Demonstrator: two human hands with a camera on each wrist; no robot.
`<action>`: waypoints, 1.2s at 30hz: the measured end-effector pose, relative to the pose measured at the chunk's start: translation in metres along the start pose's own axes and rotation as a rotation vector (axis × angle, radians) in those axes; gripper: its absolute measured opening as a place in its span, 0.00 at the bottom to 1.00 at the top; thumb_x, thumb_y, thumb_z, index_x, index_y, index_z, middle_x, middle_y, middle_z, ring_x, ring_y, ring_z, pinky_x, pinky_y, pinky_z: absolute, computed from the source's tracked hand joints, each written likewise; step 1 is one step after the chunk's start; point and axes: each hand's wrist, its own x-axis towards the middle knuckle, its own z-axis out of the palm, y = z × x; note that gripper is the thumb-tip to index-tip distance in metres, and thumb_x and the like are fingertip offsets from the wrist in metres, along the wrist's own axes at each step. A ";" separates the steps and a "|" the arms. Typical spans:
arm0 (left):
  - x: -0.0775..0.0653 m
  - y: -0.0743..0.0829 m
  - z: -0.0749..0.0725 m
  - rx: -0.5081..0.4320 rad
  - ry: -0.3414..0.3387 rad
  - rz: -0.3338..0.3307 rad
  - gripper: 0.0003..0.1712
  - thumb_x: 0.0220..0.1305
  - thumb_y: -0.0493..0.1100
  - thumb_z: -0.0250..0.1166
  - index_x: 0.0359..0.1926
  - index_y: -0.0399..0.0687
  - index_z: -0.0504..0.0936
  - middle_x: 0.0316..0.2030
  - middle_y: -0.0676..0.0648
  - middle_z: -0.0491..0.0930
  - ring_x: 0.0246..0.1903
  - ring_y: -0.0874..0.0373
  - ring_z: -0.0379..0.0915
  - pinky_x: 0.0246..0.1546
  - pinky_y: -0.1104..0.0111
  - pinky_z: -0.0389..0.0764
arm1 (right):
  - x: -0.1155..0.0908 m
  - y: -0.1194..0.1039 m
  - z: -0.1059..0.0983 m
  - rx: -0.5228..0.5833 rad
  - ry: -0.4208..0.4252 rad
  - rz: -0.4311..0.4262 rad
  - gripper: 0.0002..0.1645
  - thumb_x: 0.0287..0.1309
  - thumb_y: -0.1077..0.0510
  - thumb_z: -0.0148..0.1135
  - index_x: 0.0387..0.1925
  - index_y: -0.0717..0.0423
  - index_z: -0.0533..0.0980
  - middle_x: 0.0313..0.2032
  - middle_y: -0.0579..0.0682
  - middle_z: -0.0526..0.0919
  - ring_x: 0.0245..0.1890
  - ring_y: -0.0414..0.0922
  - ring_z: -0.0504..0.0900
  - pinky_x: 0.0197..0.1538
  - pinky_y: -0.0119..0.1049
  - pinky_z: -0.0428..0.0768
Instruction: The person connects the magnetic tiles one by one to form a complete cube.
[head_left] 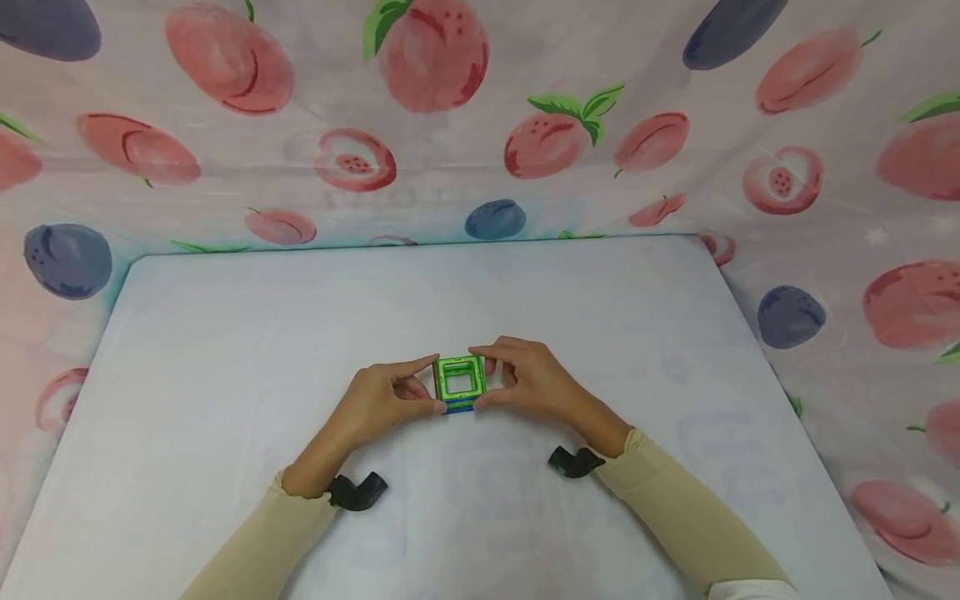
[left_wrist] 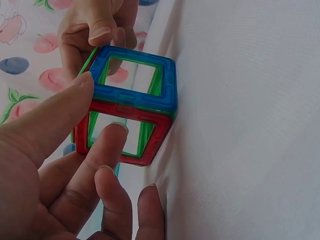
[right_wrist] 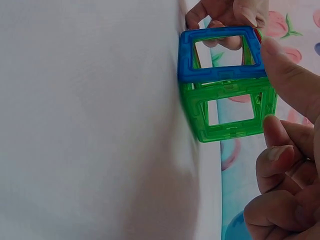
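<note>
A small cube built of see-through magnetic tiles (head_left: 461, 397) sits on the white table, between both hands. Its top tile is green and has an open square middle. Facing the person is a blue tile (left_wrist: 135, 98), with a red tile (left_wrist: 125, 109) on the left side and a green tile (right_wrist: 227, 90) on the right. The left hand (head_left: 378, 400) pinches the cube's left side, thumb at the near corner and index finger at the far one. On the opposite side, the right hand (head_left: 536, 379) grips it likewise, its other fingers curled beneath.
The white table (head_left: 225, 333) stretches around the hands. Behind and beside it hangs a fruit-print cloth (head_left: 435, 183). Black curved pieces stick out at the left wrist (head_left: 358, 492) and the right wrist (head_left: 575, 462), beside the beige sleeves (head_left: 682, 508).
</note>
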 end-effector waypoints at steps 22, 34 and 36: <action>0.002 0.000 0.000 0.001 0.012 -0.007 0.41 0.54 0.52 0.80 0.69 0.53 0.77 0.30 0.56 0.87 0.29 0.63 0.78 0.32 0.70 0.75 | 0.002 -0.005 0.000 0.010 0.016 -0.005 0.40 0.42 0.47 0.83 0.59 0.55 0.82 0.33 0.48 0.81 0.25 0.46 0.73 0.31 0.28 0.67; 0.003 0.003 -0.001 -0.024 0.008 0.000 0.41 0.56 0.50 0.79 0.70 0.53 0.76 0.31 0.56 0.87 0.31 0.62 0.79 0.37 0.70 0.76 | 0.003 -0.006 -0.003 0.012 0.014 0.010 0.39 0.42 0.48 0.84 0.58 0.55 0.82 0.33 0.48 0.81 0.26 0.49 0.75 0.31 0.28 0.68; 0.003 0.003 -0.002 -0.026 0.006 -0.003 0.40 0.56 0.49 0.79 0.70 0.53 0.76 0.31 0.56 0.87 0.31 0.62 0.79 0.37 0.69 0.76 | 0.004 -0.006 -0.004 0.013 0.015 0.009 0.40 0.42 0.48 0.84 0.58 0.55 0.82 0.33 0.48 0.81 0.27 0.48 0.74 0.31 0.28 0.68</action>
